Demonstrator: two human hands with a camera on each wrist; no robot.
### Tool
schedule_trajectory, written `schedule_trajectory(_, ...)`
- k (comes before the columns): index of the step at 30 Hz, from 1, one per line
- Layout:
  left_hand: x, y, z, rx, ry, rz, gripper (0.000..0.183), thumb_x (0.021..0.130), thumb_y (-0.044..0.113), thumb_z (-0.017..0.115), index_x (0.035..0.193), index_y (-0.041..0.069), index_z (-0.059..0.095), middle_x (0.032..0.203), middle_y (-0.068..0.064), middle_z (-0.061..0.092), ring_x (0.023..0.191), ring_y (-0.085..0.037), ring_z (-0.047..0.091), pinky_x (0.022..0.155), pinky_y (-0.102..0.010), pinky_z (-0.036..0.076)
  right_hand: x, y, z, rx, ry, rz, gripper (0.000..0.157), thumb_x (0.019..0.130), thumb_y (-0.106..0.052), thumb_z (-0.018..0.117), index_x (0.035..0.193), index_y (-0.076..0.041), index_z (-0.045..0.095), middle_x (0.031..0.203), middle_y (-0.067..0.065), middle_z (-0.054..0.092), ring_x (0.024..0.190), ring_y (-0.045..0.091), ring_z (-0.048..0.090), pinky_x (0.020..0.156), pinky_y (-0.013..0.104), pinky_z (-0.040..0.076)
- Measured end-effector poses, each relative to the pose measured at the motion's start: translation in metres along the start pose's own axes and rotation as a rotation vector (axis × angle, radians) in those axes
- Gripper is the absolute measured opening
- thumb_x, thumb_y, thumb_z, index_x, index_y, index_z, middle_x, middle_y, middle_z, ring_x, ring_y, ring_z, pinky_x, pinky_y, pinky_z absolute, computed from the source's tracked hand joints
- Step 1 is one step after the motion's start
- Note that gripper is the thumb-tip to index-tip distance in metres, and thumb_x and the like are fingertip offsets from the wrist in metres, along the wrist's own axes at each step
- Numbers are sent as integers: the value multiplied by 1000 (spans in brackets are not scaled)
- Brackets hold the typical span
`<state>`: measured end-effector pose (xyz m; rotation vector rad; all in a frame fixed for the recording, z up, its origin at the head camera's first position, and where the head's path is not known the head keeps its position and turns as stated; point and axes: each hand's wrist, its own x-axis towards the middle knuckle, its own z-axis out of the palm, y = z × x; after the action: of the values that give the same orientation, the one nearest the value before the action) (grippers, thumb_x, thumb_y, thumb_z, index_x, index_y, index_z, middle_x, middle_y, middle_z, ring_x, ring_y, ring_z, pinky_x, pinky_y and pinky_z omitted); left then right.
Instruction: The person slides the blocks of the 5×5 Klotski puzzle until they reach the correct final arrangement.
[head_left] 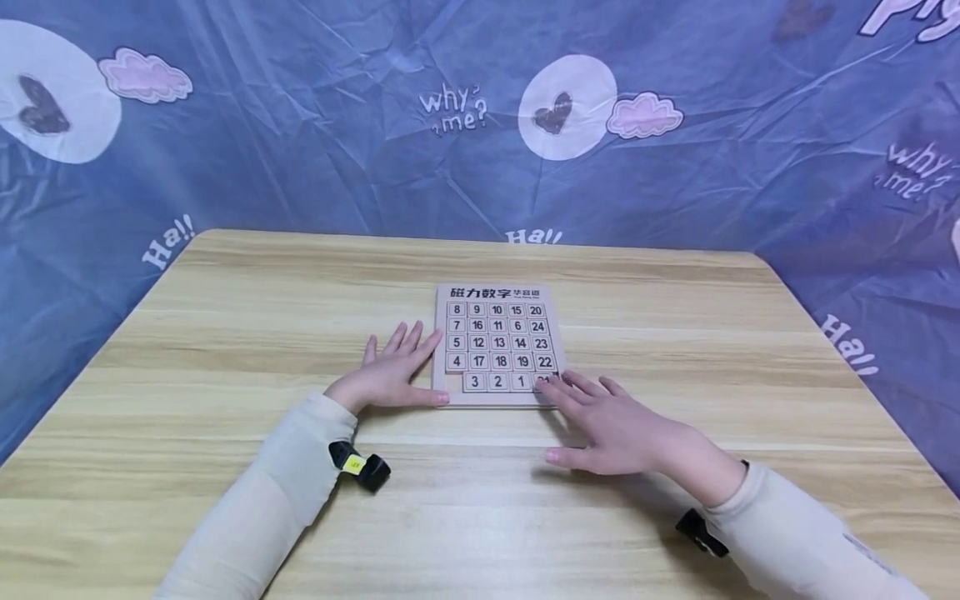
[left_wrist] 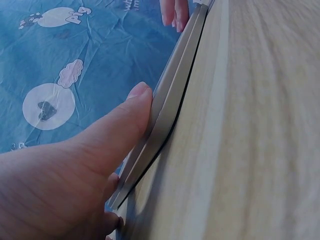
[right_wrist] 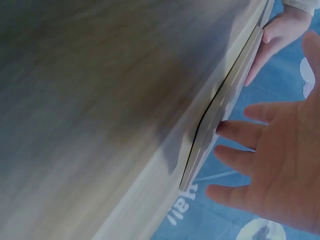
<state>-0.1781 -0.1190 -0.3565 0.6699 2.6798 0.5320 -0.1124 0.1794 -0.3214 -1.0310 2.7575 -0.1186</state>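
Observation:
A number sliding puzzle [head_left: 498, 400] lies flat on the table, its pale square tiles printed with black numerals. The gap in its tile grid is at the bottom left, below tile 4 [head_left: 456, 362] and left of tile 3 [head_left: 475, 382]. My left hand [head_left: 390, 372] is spread at the puzzle's left side, its thumb resting on the near left corner and a fingertip at the left edge. Over the bottom right corner, my right hand [head_left: 611, 425] reaches in with extended fingers; a fingertip partly covers tile 21 [head_left: 544, 382]. In the right wrist view its thumb is held apart from the fingers.
The wood-grain table [head_left: 300, 275] extends on every side of the puzzle. Behind it hangs a blue printed cloth [head_left: 315, 150], which also drops past the table's left and right edges. Each sleeved wrist wears a black strap device [head_left: 360, 467].

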Motion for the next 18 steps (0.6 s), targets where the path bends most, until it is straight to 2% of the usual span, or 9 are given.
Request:
schedule_trajectory(7,0,0,0,4,-5,-3,98,68,67,50,140,20,3,142,-13,-5,126,-30,-12,91,-56,-14,12,-7,0,21,-37,-34,83,78,-63,40,138,-10,18,138,13,23,126,30,14,94,58,12)
schedule_trajectory(11,1,0,-1,8,-7,-5,98,68,68,49,140,20,3,142,-13,-6,126,-30,-12,91,-56,-14,27,3,-6,78,-28,-48,82,80,-60,40,138,-8,17,138,9,24,125,33,16,94,58,11)
schedule_trajectory(14,1,0,0,4,-4,-5,98,68,67,50,140,20,3,142,-14,-6,126,-31,-12,91,-56,-14,48,18,-9,113,5,7,81,81,-58,40,138,-7,14,139,9,23,124,36,15,94,59,9)
schedule_trajectory(18,1,0,1,8,-1,-3,98,68,66,51,140,20,3,141,-14,-6,126,-31,-12,91,-56,-13,78,40,-12,115,7,134,82,82,-59,38,139,-7,10,141,9,17,125,37,10,93,60,6)
